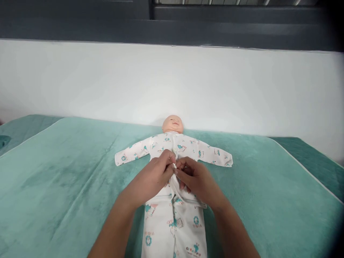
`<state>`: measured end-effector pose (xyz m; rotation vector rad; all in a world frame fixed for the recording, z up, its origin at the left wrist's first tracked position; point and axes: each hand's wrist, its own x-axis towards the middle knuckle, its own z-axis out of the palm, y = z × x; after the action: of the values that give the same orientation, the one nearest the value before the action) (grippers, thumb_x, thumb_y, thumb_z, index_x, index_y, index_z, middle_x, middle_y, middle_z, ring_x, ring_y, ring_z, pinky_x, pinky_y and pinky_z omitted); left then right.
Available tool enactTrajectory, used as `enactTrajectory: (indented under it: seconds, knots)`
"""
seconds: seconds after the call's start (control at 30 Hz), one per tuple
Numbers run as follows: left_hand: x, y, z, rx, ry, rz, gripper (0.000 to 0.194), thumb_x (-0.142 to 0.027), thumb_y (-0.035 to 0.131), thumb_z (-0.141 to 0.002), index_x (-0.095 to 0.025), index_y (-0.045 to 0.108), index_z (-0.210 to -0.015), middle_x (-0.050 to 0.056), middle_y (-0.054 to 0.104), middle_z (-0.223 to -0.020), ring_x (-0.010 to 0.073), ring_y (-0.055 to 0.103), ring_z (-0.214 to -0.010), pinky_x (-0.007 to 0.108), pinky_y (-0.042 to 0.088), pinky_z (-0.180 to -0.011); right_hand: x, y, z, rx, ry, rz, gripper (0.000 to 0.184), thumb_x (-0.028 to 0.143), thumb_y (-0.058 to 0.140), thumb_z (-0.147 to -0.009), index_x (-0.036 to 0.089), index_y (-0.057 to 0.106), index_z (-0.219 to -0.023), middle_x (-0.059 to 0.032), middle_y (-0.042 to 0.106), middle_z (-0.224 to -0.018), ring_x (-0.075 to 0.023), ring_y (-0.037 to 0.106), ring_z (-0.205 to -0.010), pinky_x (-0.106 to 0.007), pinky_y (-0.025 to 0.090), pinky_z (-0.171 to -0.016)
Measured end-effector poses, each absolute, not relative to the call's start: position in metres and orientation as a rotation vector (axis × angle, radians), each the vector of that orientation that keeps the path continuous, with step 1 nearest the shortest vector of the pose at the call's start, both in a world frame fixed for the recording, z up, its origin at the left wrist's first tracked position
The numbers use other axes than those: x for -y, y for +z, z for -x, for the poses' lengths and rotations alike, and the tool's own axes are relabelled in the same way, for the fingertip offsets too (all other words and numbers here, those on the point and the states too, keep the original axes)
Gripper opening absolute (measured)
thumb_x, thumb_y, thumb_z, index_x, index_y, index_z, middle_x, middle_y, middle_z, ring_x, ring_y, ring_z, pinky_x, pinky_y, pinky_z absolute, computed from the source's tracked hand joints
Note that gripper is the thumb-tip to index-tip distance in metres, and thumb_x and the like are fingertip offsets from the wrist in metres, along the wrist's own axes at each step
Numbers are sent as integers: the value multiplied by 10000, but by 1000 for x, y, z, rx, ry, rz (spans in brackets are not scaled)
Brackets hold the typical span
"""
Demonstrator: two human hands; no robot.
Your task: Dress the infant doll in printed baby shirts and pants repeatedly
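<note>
A baby doll (172, 124) lies on its back, head toward the wall. It is dressed in a white printed baby shirt (158, 143) with both sleeves spread out sideways. Matching white printed pants (158, 229) cover the lower body. Over the doll's chest, my left hand (158, 172) pinches one front edge of the shirt. From the other side, my right hand (195, 175) pinches the opposite edge, fingertips nearly touching those of the left. Below the fingers the shirt front hangs parted. Whatever fastener sits between the fingertips is hidden.
A green plush cover (80, 172) with pale piping spreads under the doll. Behind it rises a white wall (172, 79), with a dark window frame (80, 21) above. A darker green fabric strip (317, 161) shows at the right edge.
</note>
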<state>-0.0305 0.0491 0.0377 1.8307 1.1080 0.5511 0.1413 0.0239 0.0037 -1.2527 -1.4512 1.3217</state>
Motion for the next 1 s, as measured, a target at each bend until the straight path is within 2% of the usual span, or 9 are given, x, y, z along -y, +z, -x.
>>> enactTrajectory:
  seconds: [0.23, 0.37, 0.5, 0.77, 1.0]
  knots:
    - [-46, 40, 32, -1215, 564, -1806, 41, -259, 420, -876, -246, 459, -872, -35, 504, -650, 146, 491, -600, 249, 272, -490, -25, -1, -136, 1374, 1279, 1305, 90, 288, 566, -859, 206, 559, -821, 62, 526, -600, -77, 501, -509, -197, 363, -482]
    - [-47, 46, 33, -1302, 509, -1957, 208, -305, 417, -903, -224, 492, -726, -28, 527, -616, 140, 457, -563, 269, 255, -502, -25, 1, -135, 1344, 1291, 1297, 105, 302, 577, -857, 202, 569, -830, 57, 528, -628, -74, 511, -510, -197, 359, -478]
    - [-46, 47, 33, -1310, 435, -2061, 325, -296, 371, -923, -203, 448, -620, -17, 510, -586, 134, 417, -536, 285, 237, -496, -25, 3, -136, 1336, 1325, 1276, 106, 308, 575, -858, 204, 570, -839, 56, 517, -649, -71, 503, -510, -186, 355, -454]
    - [-48, 41, 32, -1353, 380, -2063, 252, -233, 391, -862, -194, 401, -614, -22, 469, -572, 121, 390, -531, 291, 191, -480, -26, 0, -135, 1386, 1323, 1265, 20, 215, 565, -798, 204, 570, -814, 52, 513, -667, -66, 452, -534, -176, 387, -481]
    - [-54, 36, 29, -1353, 408, -2051, 175, -160, 381, -778, -185, 337, -610, -37, 403, -548, 96, 378, -516, 286, 171, -474, -26, -2, -131, 1500, 1128, 1381, 50, 188, 559, -769, 218, 535, -800, 72, 501, -614, -66, 437, -520, -171, 348, -468]
